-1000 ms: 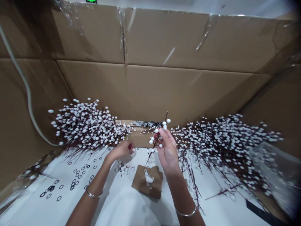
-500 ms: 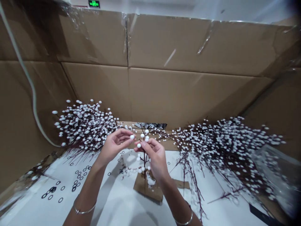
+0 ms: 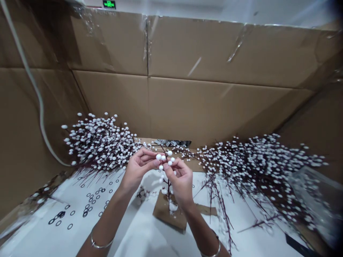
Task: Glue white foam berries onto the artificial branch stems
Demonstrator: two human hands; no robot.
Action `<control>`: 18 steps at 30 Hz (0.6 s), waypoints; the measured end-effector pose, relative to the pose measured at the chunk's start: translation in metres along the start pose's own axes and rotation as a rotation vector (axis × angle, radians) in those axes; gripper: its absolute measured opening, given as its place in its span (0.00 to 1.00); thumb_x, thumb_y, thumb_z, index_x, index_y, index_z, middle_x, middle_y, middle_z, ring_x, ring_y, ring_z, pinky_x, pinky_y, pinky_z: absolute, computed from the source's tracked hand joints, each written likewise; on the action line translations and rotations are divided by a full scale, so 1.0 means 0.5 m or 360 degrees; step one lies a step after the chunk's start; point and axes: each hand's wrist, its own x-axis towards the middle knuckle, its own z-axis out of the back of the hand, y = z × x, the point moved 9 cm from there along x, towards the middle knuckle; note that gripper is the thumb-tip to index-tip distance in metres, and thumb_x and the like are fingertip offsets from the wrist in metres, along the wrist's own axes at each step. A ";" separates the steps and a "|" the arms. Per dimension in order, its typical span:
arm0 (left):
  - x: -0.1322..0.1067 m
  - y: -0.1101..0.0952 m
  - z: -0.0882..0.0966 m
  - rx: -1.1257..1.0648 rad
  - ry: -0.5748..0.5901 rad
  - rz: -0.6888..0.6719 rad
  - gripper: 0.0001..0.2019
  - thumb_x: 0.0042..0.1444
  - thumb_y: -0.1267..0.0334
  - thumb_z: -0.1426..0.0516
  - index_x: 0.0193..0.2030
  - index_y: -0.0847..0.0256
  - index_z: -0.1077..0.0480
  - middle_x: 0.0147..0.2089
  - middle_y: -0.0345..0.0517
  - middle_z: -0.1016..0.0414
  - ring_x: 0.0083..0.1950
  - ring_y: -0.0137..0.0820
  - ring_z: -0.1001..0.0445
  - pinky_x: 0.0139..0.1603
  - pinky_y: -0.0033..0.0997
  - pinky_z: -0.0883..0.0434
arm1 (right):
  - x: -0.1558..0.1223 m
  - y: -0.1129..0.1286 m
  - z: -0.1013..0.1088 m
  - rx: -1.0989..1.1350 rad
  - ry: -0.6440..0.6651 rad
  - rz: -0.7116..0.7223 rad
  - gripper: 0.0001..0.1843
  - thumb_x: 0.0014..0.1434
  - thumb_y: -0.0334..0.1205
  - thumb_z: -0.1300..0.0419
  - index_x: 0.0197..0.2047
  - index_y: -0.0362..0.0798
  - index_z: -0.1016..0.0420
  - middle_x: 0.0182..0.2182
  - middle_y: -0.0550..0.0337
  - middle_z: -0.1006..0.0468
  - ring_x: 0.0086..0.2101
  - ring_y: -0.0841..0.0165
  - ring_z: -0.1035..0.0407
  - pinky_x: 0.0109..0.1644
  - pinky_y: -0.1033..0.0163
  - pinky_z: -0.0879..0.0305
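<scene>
A thin dark stem with round white foam berries, a berry sprig [image 3: 168, 178], stands upright between my hands. My right hand [image 3: 180, 184] is shut on its stem just below the top berries. The fingertips of my left hand [image 3: 139, 169] pinch a white berry [image 3: 159, 156] at the sprig's left side. Below the sprig lies a torn cardboard piece [image 3: 166, 210] bearing a white blob of glue or foam [image 3: 173, 206]. The sprig's lower end is in front of that piece; whether they touch is hard to tell.
Large heaps of berry branches [image 3: 99, 142] [image 3: 257, 167] lie left and right on the white table [image 3: 134, 235]. Black rubber rings [image 3: 91, 203] are scattered at left. A clear plastic bag [image 3: 313, 200] sits at right. Cardboard walls [image 3: 214, 107] stand behind.
My left hand has risen from the table side to the sprig's top. The sprig has moved left and stands more upright, with both hands now close together around it.
</scene>
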 end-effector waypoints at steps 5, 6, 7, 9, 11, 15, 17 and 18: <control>-0.002 -0.005 -0.001 0.0044 -0.0017 -0.0017 0.12 0.50 0.69 0.33 0.37 0.63 0.32 0.42 0.48 0.19 0.44 0.33 0.20 0.45 0.29 0.24 | 0.002 0.004 0.002 -0.0056 -0.0024 0.0015 0.12 0.54 0.40 0.35 0.27 0.47 0.34 0.34 0.59 0.22 0.31 0.72 0.32 0.35 0.66 0.36; -0.002 -0.006 -0.002 0.0054 -0.0019 -0.0016 0.12 0.50 0.68 0.33 0.37 0.63 0.32 0.42 0.48 0.19 0.44 0.34 0.20 0.45 0.30 0.23 | 0.002 0.005 0.002 -0.0070 -0.0029 0.0019 0.12 0.54 0.41 0.35 0.27 0.47 0.34 0.34 0.59 0.22 0.31 0.71 0.32 0.35 0.66 0.35; -0.002 -0.007 -0.003 0.0066 -0.0021 -0.0017 0.13 0.50 0.68 0.33 0.37 0.63 0.32 0.42 0.48 0.19 0.45 0.35 0.20 0.45 0.31 0.23 | 0.002 0.006 0.002 -0.0082 -0.0035 0.0025 0.12 0.54 0.41 0.35 0.27 0.47 0.34 0.33 0.59 0.22 0.31 0.71 0.32 0.35 0.66 0.35; -0.003 -0.011 -0.003 0.0093 -0.0032 -0.0027 0.13 0.49 0.68 0.32 0.37 0.64 0.32 0.42 0.49 0.19 0.45 0.37 0.20 0.46 0.32 0.23 | 0.002 0.007 0.003 -0.0099 -0.0045 0.0036 0.12 0.54 0.41 0.35 0.27 0.47 0.34 0.33 0.59 0.22 0.31 0.72 0.32 0.34 0.66 0.36; -0.004 -0.016 -0.003 0.0127 -0.0047 -0.0047 0.13 0.48 0.67 0.32 0.36 0.64 0.32 0.42 0.49 0.19 0.45 0.37 0.20 0.45 0.33 0.22 | 0.001 0.008 0.003 -0.0102 -0.0051 0.0046 0.12 0.54 0.41 0.35 0.27 0.48 0.34 0.33 0.59 0.22 0.31 0.72 0.32 0.35 0.66 0.36; -0.005 -0.026 -0.001 0.0203 -0.0069 -0.0100 0.14 0.47 0.66 0.31 0.35 0.64 0.31 0.41 0.49 0.19 0.44 0.38 0.19 0.44 0.35 0.21 | -0.003 0.009 0.003 -0.0105 -0.0068 0.0050 0.12 0.54 0.41 0.35 0.27 0.48 0.34 0.33 0.58 0.22 0.31 0.71 0.31 0.34 0.66 0.36; -0.005 -0.027 0.000 0.0233 -0.0072 -0.0114 0.14 0.46 0.65 0.31 0.34 0.64 0.31 0.41 0.50 0.19 0.43 0.39 0.19 0.45 0.36 0.21 | -0.004 0.009 0.004 -0.0113 -0.0073 0.0061 0.12 0.54 0.41 0.35 0.27 0.48 0.34 0.33 0.58 0.22 0.31 0.71 0.31 0.34 0.66 0.36; -0.005 -0.028 0.000 0.0239 -0.0067 -0.0117 0.14 0.46 0.65 0.31 0.34 0.64 0.31 0.41 0.50 0.19 0.44 0.39 0.19 0.45 0.36 0.21 | -0.005 0.009 0.004 -0.0119 -0.0072 0.0069 0.11 0.54 0.41 0.35 0.27 0.48 0.33 0.33 0.59 0.22 0.30 0.71 0.32 0.33 0.66 0.36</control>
